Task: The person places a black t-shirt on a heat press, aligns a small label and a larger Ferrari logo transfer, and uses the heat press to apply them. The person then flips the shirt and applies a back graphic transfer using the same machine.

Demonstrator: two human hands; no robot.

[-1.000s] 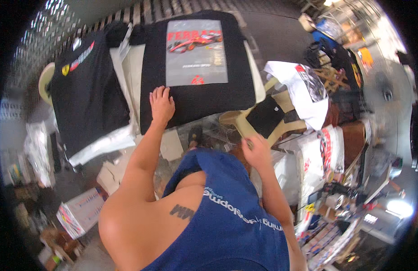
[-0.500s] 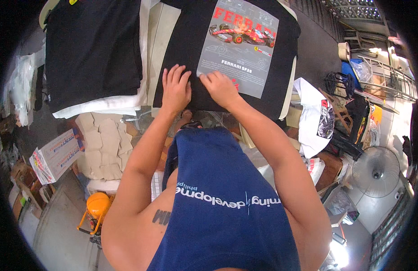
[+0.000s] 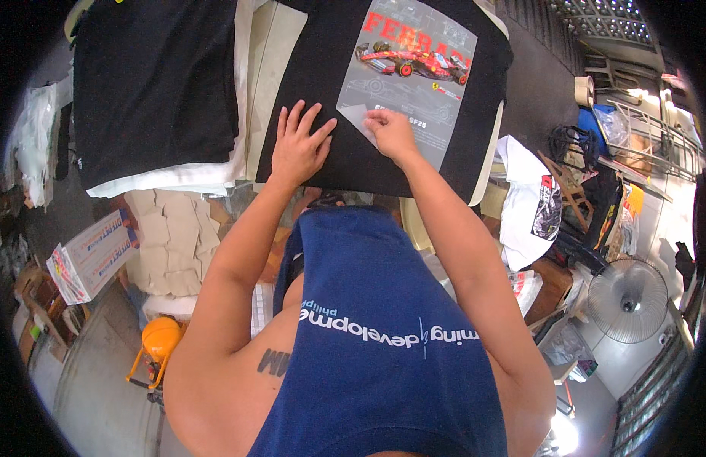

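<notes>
A black T-shirt [image 3: 315, 68] lies flat in front of me. On it is a grey rectangular transfer film sheet [image 3: 402, 95] over a print of a red racing car with lettering. My right hand [image 3: 392, 135] pinches the film's near left corner, which is lifted and folded back toward the middle. Bare black cloth shows where that corner has come up. My left hand [image 3: 301, 146] rests on the T-shirt just left of the film, palm down with its fingers spread.
Another black T-shirt [image 3: 158, 91] lies on white cloth to the left. At the right are a white printed shirt [image 3: 524, 202] and a fan [image 3: 627, 299]. Brown cardboard pieces [image 3: 170, 247], a white box [image 3: 97, 259] and an orange machine [image 3: 161, 339] stand at the lower left.
My right hand has moved right and slightly toward me, peeling up the film's near left corner. My left hand stays on the cloth, with its fingers spread wider.
</notes>
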